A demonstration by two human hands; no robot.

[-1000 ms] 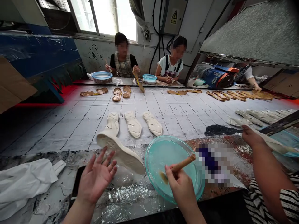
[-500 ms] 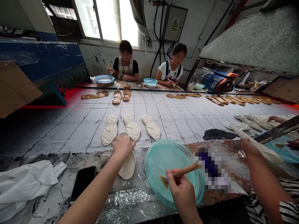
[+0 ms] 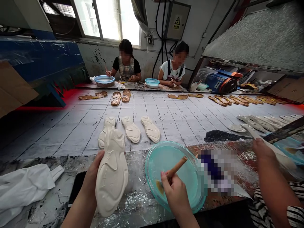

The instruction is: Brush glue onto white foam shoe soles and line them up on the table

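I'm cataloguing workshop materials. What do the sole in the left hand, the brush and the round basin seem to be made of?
Sole: probably moulded foam or rubber, off-white and mostly matt, with raised contours.
Brush: handle likely wood, judging by its smooth tan look; the pale bristles could be natural or synthetic.
Basin: likely plastic, turquoise and glossy, with a translucent-looking rim.

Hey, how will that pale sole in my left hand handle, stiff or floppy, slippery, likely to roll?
The pale sole is probably fairly stiff: it shows no obvious sag in the left hand. It may be slippery near its far end, which looks shiny. Rolling seems unlikely, given its long, flattish shape.
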